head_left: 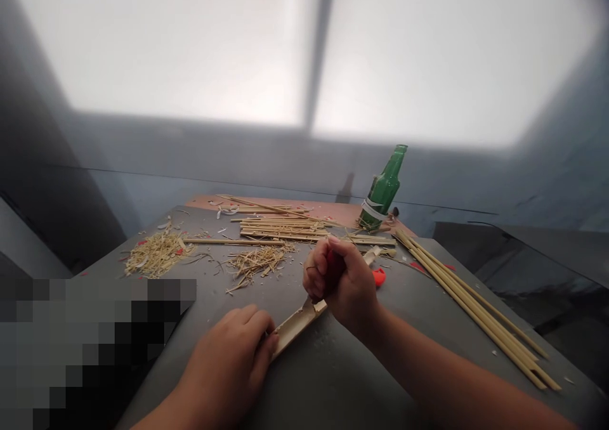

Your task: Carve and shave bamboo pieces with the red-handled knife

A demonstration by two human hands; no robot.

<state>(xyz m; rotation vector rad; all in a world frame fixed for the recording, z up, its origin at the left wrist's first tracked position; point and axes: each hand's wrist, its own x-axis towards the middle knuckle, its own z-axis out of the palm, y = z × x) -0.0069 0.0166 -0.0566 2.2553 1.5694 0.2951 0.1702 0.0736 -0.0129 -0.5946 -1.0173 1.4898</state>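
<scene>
The bamboo strip (299,322) is a pale, flat split piece with a shallow hollow face turned up, lying slanted on the grey surface (333,379) near its front edge. Its near end is under the fingers of the left hand (228,354), whose grip is pressed flat down on it, pinning it to the surface. The right hand (342,281) is closed in a fist round a red handle; a short blade (308,303) points down from the fist and meets the strip about midway along. The far end of the strip shows past the right hand.

Behind the hands lie two heaps of fine shavings (159,252), a row of cut sticks (280,228) toward the back edge, and a bundle of long sticks (476,303) running along the right edge. A green bottle (384,189) stands at the back right corner. Beyond the surface is a pale wall with a bright, blurred window (304,49).
</scene>
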